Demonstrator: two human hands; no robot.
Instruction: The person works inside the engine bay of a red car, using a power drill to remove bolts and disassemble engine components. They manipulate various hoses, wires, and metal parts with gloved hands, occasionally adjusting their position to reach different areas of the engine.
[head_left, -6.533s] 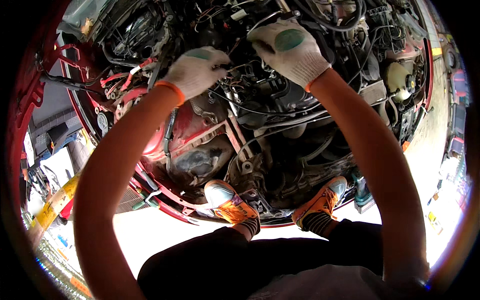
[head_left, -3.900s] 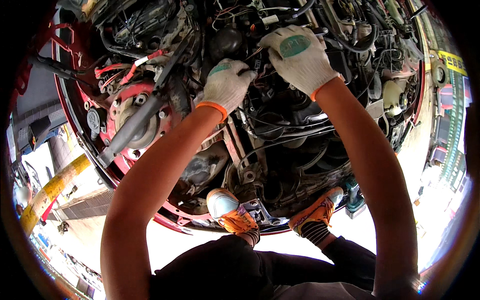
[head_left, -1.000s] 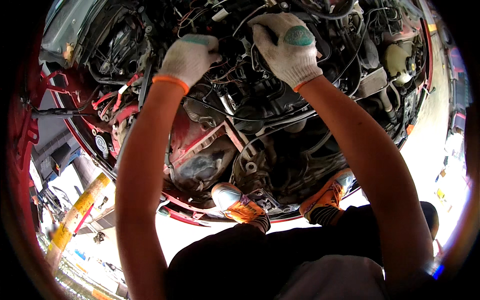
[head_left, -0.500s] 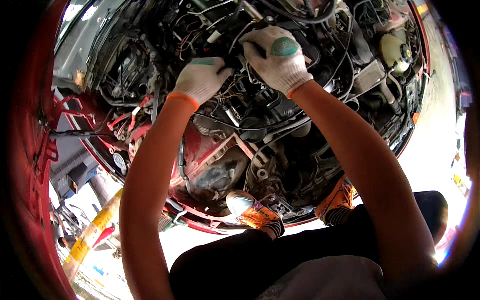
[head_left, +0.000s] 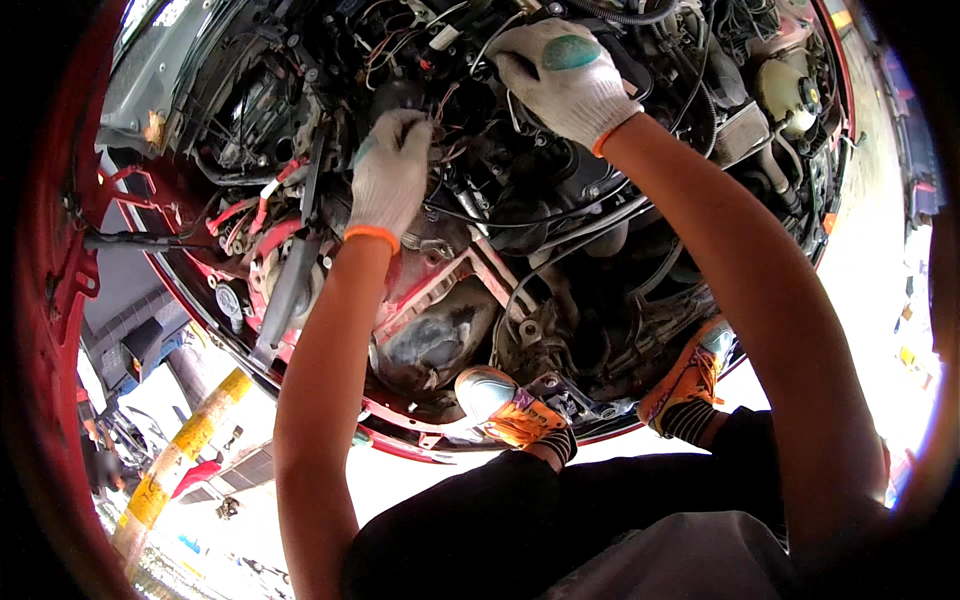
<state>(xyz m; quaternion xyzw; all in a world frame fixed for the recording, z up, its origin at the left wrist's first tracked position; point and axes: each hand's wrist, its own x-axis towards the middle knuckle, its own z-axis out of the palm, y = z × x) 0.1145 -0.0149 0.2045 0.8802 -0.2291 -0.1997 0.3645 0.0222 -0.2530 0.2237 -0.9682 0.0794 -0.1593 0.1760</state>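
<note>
Both my hands wear white knit gloves with green patches and orange cuffs, and they work inside a car's engine bay. My left hand [head_left: 390, 175] is closed, thumb and fingers pinched together. Just beyond its fingertips is a dark rounded part [head_left: 397, 96]; whether the fingers grip it cannot be made out. Thin bare-looking wires [head_left: 450, 150] run beside that hand. Farther right, my right hand [head_left: 565, 80] is curled over the engine, its fingertips hidden beneath the glove. A thin black cable [head_left: 487, 48] bends beside its knuckles.
A red metal bracket [head_left: 440, 285] lies between my forearms. Long dark strip [head_left: 290, 275] stands left of my left arm. A yellowish reservoir [head_left: 785, 95] sits at the right. My orange shoes [head_left: 515, 410] are braced at the bay's front edge. A yellow post [head_left: 185, 455] stands outside.
My left hand has drawn back from the middle and turned, its fingers now pointing away beside the dark rounded part. My right hand has shifted slightly farther away. The view has moved a little.
</note>
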